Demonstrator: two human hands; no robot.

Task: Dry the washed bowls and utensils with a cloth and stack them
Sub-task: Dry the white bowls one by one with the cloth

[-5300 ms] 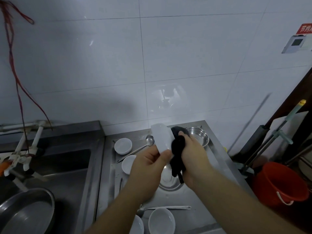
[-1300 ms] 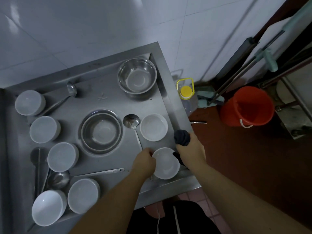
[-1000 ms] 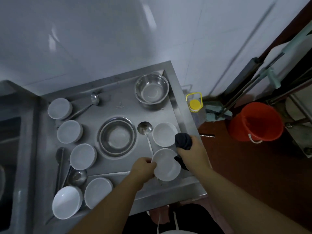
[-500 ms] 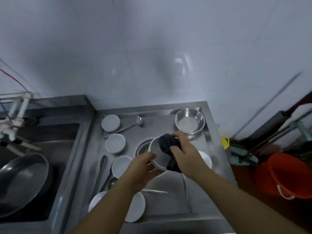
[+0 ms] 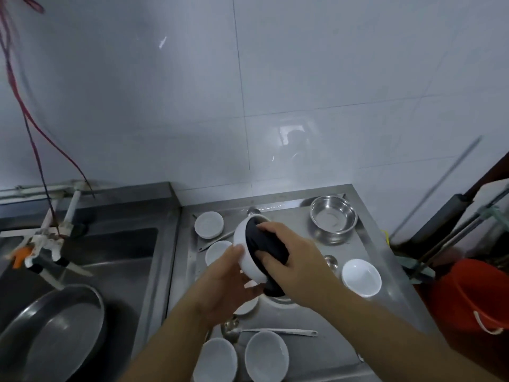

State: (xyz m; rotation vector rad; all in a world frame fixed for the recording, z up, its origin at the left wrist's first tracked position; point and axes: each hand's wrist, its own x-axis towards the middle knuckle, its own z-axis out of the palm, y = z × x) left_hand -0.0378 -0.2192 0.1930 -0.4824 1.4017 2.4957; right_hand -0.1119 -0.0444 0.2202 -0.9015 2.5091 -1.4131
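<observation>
— While held above the steel counter [image 5: 366,244], where was the white bowl [image 5: 249,260]?
— Tilted, gripped by the left hand [image 5: 228,282] underneath.
— And the right hand [image 5: 292,260]?
— Fingers curled, pressing the dark cloth [image 5: 264,244] into the bowl's inside.

1 head-worn wide-angle view looks forward and down from above the steel counter [image 5: 369,260], facing the tiled wall [image 5: 303,78] behind it. The counter lies close below; the sink [image 5: 115,252] sits left of it, the bucket [image 5: 473,293] right.
</observation>
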